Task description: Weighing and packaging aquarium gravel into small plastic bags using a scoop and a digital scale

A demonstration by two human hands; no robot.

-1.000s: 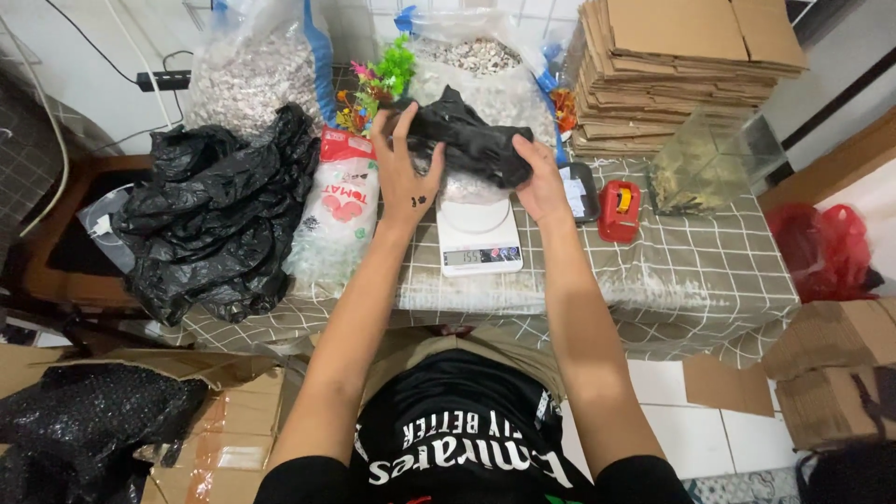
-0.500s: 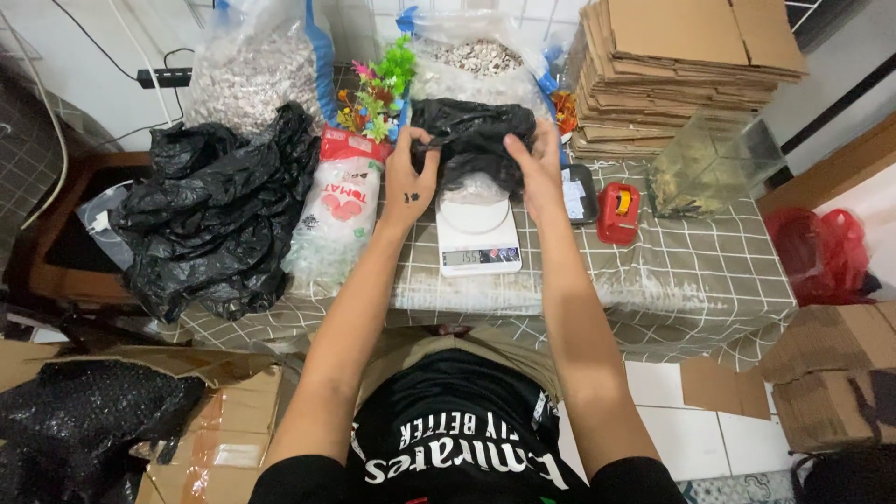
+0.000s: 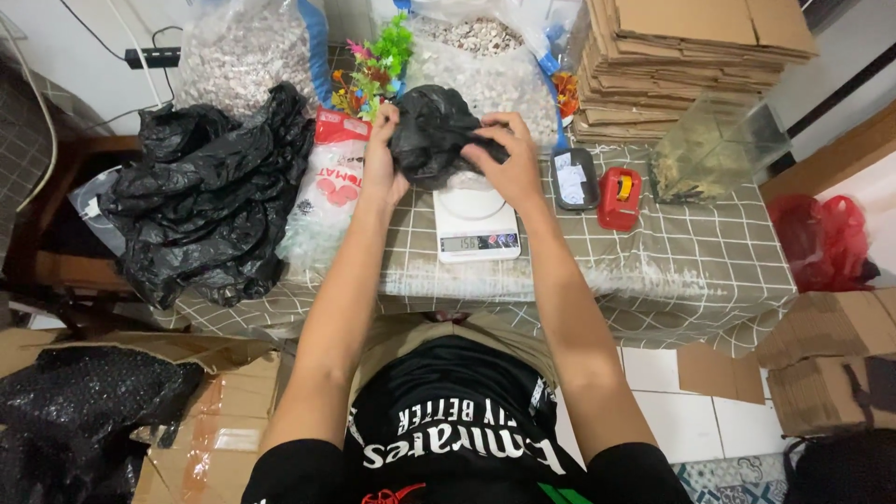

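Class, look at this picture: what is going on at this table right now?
A person stands at a checked-cloth table. Both the left hand and right hand grip a bunched black plastic bag just above a small white kitchen scale. A heap of black bags lies to the left, flattened cardboard boxes to the right.

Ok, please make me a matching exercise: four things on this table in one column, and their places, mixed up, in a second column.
Things:
1. crumpled black plastic bag
2. white digital kitchen scale
3. small red plastic tool
4. stack of flat brown cardboard

Places:
A. far right corner of the table
B. held in both hands
C. right of the scale
D. under the held bag

Pairs: 1-B, 2-D, 3-C, 4-A
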